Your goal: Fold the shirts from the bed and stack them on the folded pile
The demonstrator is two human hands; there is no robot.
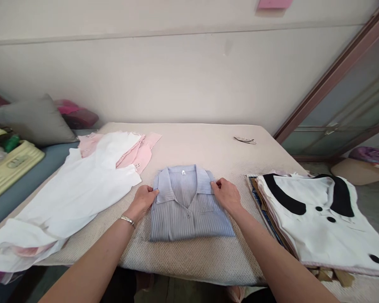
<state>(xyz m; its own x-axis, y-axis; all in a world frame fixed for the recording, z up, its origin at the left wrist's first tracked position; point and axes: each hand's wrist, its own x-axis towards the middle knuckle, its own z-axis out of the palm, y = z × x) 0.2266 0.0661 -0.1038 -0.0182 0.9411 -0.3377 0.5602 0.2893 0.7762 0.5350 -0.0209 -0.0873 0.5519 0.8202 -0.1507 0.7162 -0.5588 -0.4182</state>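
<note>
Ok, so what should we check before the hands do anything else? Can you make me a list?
1. Left hand on the blue shirt: ok, it grips the edge beside the collar.
2. Right hand on it too: ok, it grips the opposite edge.
3. Collar spread open, both points lying down: ok.
4. Underside of the blue shirt smooth: cannot tell, it's hidden.
5. Glasses out of the way: ok, they lie apart, farther back on the bed.
6. Pile on the right not touching the blue shirt: ok, there's a gap.
</note>
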